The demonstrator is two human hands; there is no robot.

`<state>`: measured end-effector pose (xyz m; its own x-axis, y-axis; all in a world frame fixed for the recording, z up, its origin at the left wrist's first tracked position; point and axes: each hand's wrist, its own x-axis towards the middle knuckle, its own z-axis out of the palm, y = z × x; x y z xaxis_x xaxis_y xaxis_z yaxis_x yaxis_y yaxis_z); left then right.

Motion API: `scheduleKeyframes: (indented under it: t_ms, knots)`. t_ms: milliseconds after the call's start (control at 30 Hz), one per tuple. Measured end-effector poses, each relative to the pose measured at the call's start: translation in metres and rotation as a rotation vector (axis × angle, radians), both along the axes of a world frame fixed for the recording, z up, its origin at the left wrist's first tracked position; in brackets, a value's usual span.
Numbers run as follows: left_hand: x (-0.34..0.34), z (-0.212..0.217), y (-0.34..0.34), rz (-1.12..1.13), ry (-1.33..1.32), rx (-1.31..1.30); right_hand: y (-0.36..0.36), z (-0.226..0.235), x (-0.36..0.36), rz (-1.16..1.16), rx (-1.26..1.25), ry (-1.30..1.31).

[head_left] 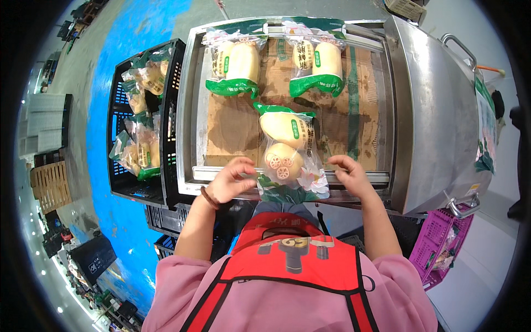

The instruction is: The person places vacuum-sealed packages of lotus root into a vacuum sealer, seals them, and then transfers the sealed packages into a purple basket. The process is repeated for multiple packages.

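Your left hand (pixel 231 180) is at the left of the near bag (pixel 287 149), low down by its near end, with fingers and thumb spread apart. Your right hand (pixel 353 176) is just beside the bag's right edge, fingers loosely curled and apart from the thumb. Neither hand is clamped on anything; whether your left thumb touches the film cannot be fairly judged from this overhead angle.

The near bag lies flat, clear with green ends, two pale rounded pieces inside. Its near end laps over the near rail (pixel 379 177) of the metal bed (pixel 188 110); the rest is over a brown cardboard liner (pixel 359 122), which shows dark stains.

At the far side of the bed lie two similar packs, the far-left bag (pixel 240 61) and the far-right bag (pixel 327 61). They are apart from each other, both with their far ends over the far rail (pixel 362 33).

To your left, beside the bed, is a black crate (pixel 168 127) holding several filled bags (pixel 146 146). To your right is a steel housing (pixel 437 127) with bar handles, and below it a purple crate (pixel 434 238) with packs inside. You wear a red apron (pixel 326 271).
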<state>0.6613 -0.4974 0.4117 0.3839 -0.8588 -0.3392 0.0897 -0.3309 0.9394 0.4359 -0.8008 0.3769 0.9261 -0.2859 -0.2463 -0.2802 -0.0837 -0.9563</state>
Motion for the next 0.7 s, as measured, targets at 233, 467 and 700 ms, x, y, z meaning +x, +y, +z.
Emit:
scheduleKeyframes:
  t_ms: [233,467,700]
  knots:
    - [0.011,-0.035,-0.08,0.39,0.557,0.189,0.024,-0.009,0.075,-0.301,0.466,0.292]
    - [0.024,-0.05,-0.111,0.479,0.711,-0.181,0.027,-0.018,0.128,-0.328,0.603,0.046]
    - [0.03,-0.047,-0.09,0.424,0.314,0.331,0.007,-0.029,0.101,-0.31,0.264,0.302]
